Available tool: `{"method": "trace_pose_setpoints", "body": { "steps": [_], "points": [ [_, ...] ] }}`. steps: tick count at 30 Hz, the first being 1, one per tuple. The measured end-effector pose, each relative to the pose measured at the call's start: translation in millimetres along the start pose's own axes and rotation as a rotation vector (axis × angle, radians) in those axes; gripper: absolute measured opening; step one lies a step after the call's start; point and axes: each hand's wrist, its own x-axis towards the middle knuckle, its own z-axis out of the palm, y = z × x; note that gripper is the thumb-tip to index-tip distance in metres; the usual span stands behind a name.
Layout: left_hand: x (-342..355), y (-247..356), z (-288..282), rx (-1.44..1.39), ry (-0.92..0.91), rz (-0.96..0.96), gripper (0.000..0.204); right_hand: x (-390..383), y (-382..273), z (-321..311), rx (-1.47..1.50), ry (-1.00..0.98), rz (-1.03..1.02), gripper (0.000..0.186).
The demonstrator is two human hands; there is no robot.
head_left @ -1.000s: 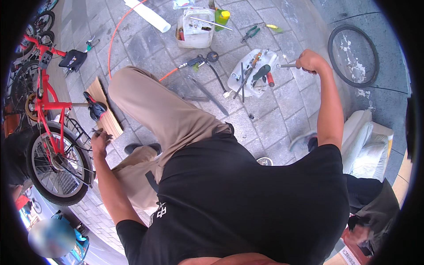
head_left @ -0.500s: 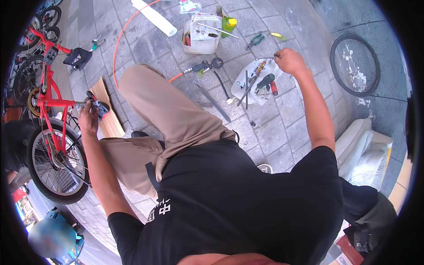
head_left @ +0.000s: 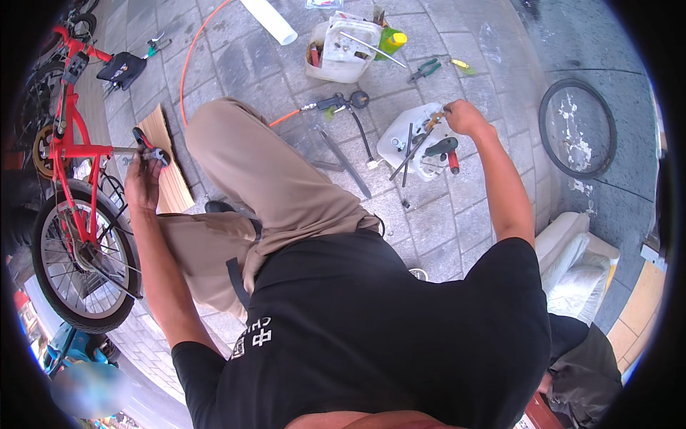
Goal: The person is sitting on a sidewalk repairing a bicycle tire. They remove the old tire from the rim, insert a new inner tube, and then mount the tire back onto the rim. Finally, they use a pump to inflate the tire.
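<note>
My left hand (head_left: pixel 145 182) is raised beside the metal seat post (head_left: pixel 123 151) of a red bicycle (head_left: pixel 84 151). Its fingers are curled, and what they hold is partly hidden; a small metal end shows at the fingertips. Right behind the fingers is a tool with red and black handles (head_left: pixel 146 141); whether the hand touches it I cannot tell. Over a white plastic tray (head_left: pixel 394 146) of tools, my right hand (head_left: pixel 466 119) has its fingers pinched together at a brownish tool (head_left: pixel 434 120). A dark green-handled tool (head_left: pixel 440 147) and a red handle (head_left: pixel 454 162) lie there too.
Cardboard (head_left: pixel 171 182) lies by my left hand. An inflator with a gauge (head_left: pixel 341 101) and orange hose, long metal bars (head_left: pixel 346 164), green-handled pliers (head_left: pixel 425 69) and a white tool container (head_left: pixel 336 61) are on the paving. A tyre (head_left: pixel 577 129) lies at the right.
My right hand's fingers have closed in on the brownish tool from the tray's far edge. My left hand has stayed by the seat post, its fingers shifted slightly. The view has moved a little.
</note>
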Motion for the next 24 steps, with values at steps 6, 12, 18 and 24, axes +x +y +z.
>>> {"method": "trace_pose_setpoints", "body": {
  "steps": [6,12,18,24],
  "points": [
    [-49,36,123,0.005,-0.364,0.165,0.040,-30,-41,-53,0.171,0.181,-0.111,0.042],
    [-112,-9,308,0.263,-0.406,0.246,0.023,-94,-162,-119,0.944,-0.055,-0.585,0.048],
    [-120,-45,348,0.153,-0.496,0.109,0.029,-126,-220,-107,1.130,-0.218,-0.752,0.031],
    [-117,-42,341,0.166,-0.428,0.050,0.033,-111,-226,-98,1.178,-0.333,-0.815,0.023]
  ]
}}
